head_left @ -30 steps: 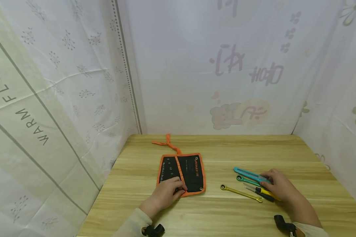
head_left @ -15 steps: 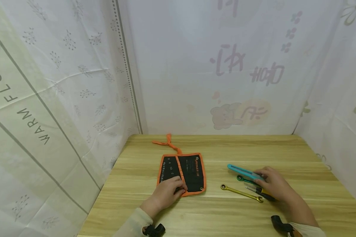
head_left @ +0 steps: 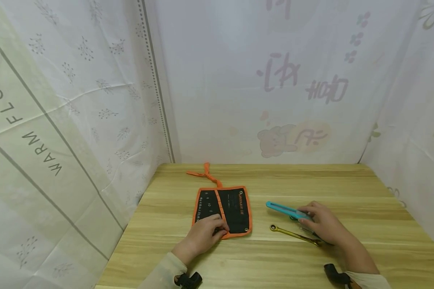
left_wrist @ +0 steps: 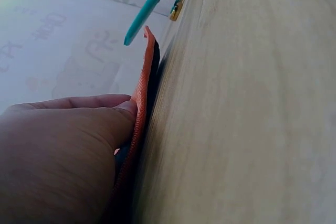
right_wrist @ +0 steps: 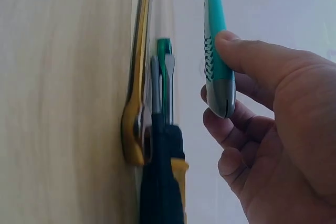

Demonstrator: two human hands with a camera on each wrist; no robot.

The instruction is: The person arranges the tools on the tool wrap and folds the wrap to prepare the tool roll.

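My left hand [head_left: 203,237] pinches the near orange edge of a black tool pouch [head_left: 236,208], which lies flat on the table. In the left wrist view, thumb and finger meet at that orange trim [left_wrist: 142,85]. My right hand [head_left: 325,225] holds a turquoise utility knife [head_left: 283,209] above the table, its front end pointing left toward the pouch. Seen from the right wrist, the thumb presses one side of the knife [right_wrist: 218,56] near its grey end, with fingers curled behind. A gold ratchet wrench [head_left: 293,234] lies below and left of this hand.
Screwdrivers [right_wrist: 160,177] with dark and yellow handles lie beside the gold wrench, partly hidden under the right hand in the head view. A green wrench [right_wrist: 165,46] is behind them. The pouch's orange tie strap [head_left: 211,179] stretches toward the back. Printed cloth [head_left: 217,100] surrounds the wooden table.
My right hand has lifted the utility knife off the tools and carried it left toward the pouch. The left hand stays at the pouch's edge.
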